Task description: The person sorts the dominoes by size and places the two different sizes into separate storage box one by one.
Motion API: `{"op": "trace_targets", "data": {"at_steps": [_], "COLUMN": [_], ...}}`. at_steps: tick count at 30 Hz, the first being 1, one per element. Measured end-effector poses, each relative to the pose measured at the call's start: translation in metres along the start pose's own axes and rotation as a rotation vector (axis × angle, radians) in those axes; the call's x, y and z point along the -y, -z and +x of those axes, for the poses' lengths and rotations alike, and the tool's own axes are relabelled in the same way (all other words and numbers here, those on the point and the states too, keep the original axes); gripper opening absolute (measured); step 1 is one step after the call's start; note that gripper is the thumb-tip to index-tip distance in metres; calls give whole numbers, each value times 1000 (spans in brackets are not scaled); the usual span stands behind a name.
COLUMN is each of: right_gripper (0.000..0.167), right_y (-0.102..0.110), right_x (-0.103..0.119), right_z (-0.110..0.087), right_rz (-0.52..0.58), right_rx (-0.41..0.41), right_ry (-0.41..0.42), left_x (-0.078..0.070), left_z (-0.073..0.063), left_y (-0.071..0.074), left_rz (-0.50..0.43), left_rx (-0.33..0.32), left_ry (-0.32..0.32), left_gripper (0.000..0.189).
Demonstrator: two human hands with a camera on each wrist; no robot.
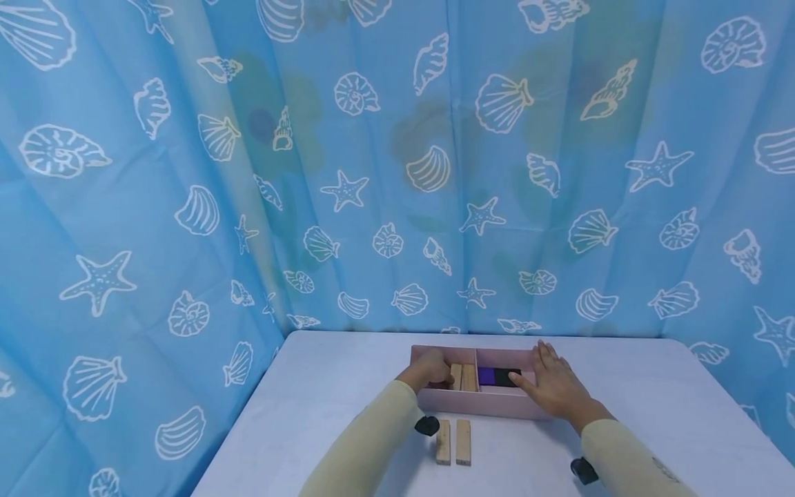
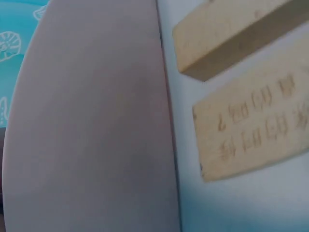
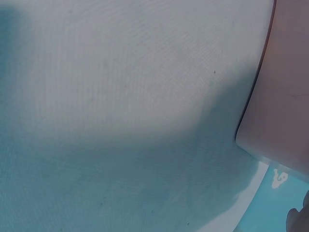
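Note:
A pink two-compartment box [image 1: 481, 404] stands on the table. My left hand [image 1: 430, 369] reaches into its left compartment, fingers bent down beside two wooden blocks [image 1: 462, 377]; whether it grips one is hidden. Over the box's right end lies my right hand [image 1: 562, 388], its fingers straight and its thumb reaching inward above the right compartment. In that compartment are a purple piece [image 1: 486, 376] and a black piece [image 1: 506, 377]. In the left wrist view, the box's outer wall [image 2: 96, 121] fills the left side.
Two wooden blocks lie on the table in front of the box: a left one [image 1: 443, 442] and a right one [image 1: 463, 442]. Engraved characters mark one wooden block [image 2: 251, 121]. A blue shell-patterned curtain [image 1: 385, 172] hangs behind the white table [image 1: 298, 386].

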State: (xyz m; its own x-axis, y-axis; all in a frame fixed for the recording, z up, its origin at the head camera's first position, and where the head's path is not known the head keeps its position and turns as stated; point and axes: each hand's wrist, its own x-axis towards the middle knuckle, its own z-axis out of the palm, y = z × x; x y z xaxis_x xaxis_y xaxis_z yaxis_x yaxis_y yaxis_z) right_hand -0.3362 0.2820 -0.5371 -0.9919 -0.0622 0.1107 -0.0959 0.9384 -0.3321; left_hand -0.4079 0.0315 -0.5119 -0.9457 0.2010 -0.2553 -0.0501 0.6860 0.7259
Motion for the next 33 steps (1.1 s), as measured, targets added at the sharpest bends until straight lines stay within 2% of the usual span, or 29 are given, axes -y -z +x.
{"op": "trace_targets", "data": {"at_steps": [4,11,18,25,28,33], "right_gripper": [101,102,101,102,106,105], "right_y": [0,2,2,4,5,5], "right_x": [0,1,1,3,3,2], "right_z": [-2,-2,-2,-2,-3,-3], "right_rz": [-3,3,-13,-18,-22,-7], "right_rx": [2,15,10,10,10,1], "right_ry": [-2,-1,7,8,9,7], "left_x": [2,-1,5,7,6,2], "left_z": [1,-1,5,8,6,3], "left_y": [-4,-2,-5,-6,-5,-2], "left_rz": [-4,23,26,119,102,-12], "left_rx": [-4,15,5,1,0,-5], "left_ry": [1,-1,-11,-63,-61,-38], "left_gripper": [8,5,6,11,9,7]}}
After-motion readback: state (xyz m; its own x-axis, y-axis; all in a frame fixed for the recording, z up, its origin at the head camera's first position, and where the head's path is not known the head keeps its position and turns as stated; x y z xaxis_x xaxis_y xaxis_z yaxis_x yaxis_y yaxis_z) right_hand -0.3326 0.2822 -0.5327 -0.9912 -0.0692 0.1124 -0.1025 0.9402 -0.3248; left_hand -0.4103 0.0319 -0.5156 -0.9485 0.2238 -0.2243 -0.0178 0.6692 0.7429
